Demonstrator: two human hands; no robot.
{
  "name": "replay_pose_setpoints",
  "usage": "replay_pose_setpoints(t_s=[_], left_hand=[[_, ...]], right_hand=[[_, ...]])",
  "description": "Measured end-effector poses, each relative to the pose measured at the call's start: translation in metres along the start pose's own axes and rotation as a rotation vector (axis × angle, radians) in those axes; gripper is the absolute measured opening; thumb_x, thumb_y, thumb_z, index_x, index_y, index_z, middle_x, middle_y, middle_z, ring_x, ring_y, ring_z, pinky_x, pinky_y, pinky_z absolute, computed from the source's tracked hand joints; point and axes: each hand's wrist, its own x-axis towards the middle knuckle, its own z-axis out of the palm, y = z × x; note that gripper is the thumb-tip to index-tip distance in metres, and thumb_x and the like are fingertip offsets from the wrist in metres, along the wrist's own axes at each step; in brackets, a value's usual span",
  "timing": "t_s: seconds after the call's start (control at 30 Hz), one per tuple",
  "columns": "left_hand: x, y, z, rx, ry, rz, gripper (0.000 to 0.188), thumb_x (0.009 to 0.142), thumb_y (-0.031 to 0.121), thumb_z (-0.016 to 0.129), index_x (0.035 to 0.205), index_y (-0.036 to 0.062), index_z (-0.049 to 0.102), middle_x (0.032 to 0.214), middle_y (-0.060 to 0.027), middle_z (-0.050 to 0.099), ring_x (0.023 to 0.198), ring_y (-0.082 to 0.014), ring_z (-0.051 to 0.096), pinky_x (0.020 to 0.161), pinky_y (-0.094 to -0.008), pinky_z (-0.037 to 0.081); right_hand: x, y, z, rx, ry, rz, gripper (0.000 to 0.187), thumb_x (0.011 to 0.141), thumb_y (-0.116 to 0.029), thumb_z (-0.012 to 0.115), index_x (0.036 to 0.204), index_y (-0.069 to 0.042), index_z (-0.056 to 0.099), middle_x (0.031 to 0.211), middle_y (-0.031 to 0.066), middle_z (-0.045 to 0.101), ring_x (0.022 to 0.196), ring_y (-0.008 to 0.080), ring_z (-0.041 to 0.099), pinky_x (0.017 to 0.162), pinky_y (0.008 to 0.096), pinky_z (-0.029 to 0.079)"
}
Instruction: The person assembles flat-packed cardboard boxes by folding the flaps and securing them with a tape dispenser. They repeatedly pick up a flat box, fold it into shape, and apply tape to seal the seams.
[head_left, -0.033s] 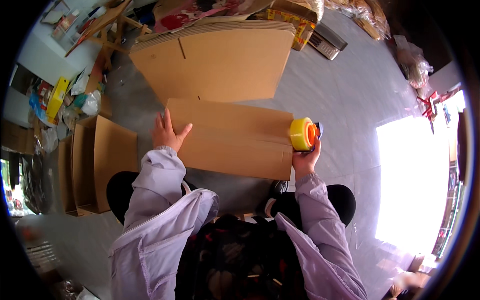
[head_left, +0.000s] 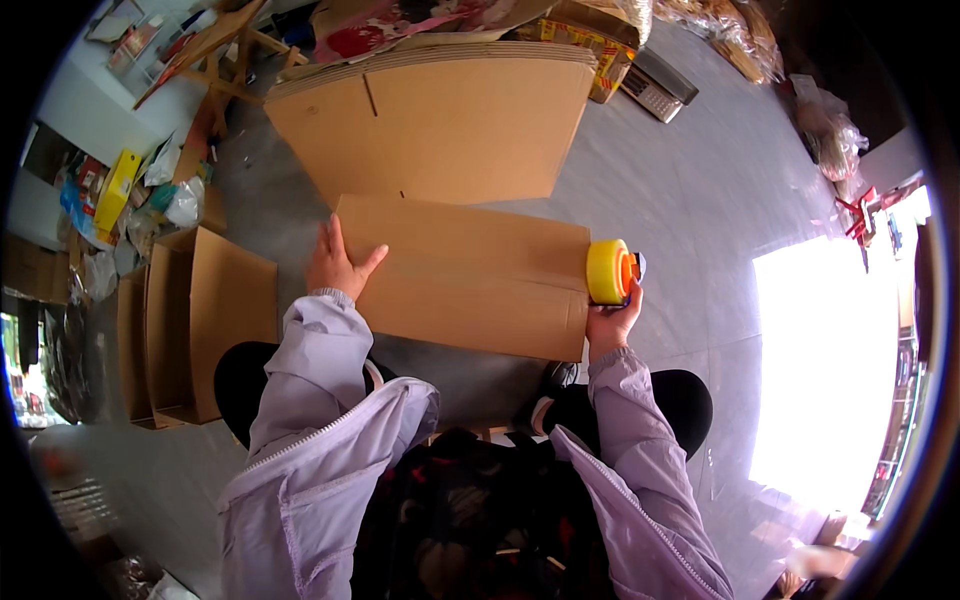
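A closed brown cardboard box (head_left: 465, 275) lies lengthwise before me, with a seam running along its top. My left hand (head_left: 338, 268) holds the box's left end, its thumb over the top face and its fingers spread along the end edge. At the right end, my right hand (head_left: 612, 322) is closed round a tape dispenser (head_left: 640, 268), whose handle is mostly hidden by the fingers. The dispenser carries a wide yellow roll of packing tape (head_left: 606, 272) on an orange hub. The roll sits right beside the box's right edge; whether tape is stuck there I cannot tell.
Beyond the box stands a stack of flattened cartons (head_left: 440, 125). Open cardboard boxes (head_left: 232, 310) stand on the floor at the left. A grey device with keys (head_left: 658, 88) lies at the far right, near plastic-wrapped bundles (head_left: 828, 130). Assorted clutter (head_left: 120, 195) fills the far left.
The tape roll has shifted slightly right and down against the box's right end. The surroundings sit slightly further right in the picture. Both hands keep their holds.
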Motion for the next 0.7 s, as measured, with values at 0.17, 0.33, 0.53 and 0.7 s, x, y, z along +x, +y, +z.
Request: replay_pose_setpoints(t_s=[0.17,0.33,0.53,0.7], left_hand=[[0.009,-0.023,0.038,0.226,0.305,0.139,0.077,0.09,0.053,0.053,0.147,0.0082,0.027,0.144,-0.0149,0.041,0.13,-0.0351,0.042,0.101,-0.0578,0.036],[-0.071,0.114,0.063,-0.011,0.013,0.871,0.051,0.091,0.03,0.052,0.138,0.0115,0.045,0.145,-0.0066,0.044,0.133,-0.0254,0.041,0.113,-0.0554,0.021],[-0.111,0.21,0.101,-0.125,-0.087,1.058,0.062,0.092,0.047,0.045,0.143,0.0116,0.04,0.151,-0.0056,0.036,0.143,-0.024,0.025,0.117,-0.0519,0.009],[-0.064,0.131,0.091,-0.117,-0.063,0.862,0.065,0.089,0.042,0.057,0.143,0.0096,0.04,0.147,-0.0109,0.04,0.138,-0.0308,0.032,0.115,-0.053,0.015]], right_hand=[[-0.014,0.005,0.033,-0.063,-0.05,-0.09,0.04,0.082,-0.035,0.067,0.115,-0.013,0.06,0.101,0.0022,0.063,0.091,0.0194,0.059,0.081,0.0358,0.049],[-0.003,0.007,0.03,-0.191,-0.1,-0.166,0.029,0.083,-0.029,0.069,0.106,-0.012,0.061,0.08,0.0016,0.052,0.077,0.0161,0.052,0.077,0.037,0.049],[-0.015,-0.001,0.044,-0.127,-0.085,-0.247,0.031,0.083,-0.035,0.067,0.106,-0.014,0.06,0.085,0.0008,0.054,0.081,0.0164,0.054,0.078,0.0378,0.047],[0.0,0.005,0.025,-0.186,-0.105,-0.181,0.032,0.084,-0.036,0.066,0.107,-0.015,0.06,0.093,0.0002,0.056,0.084,0.0169,0.053,0.079,0.0382,0.046]])
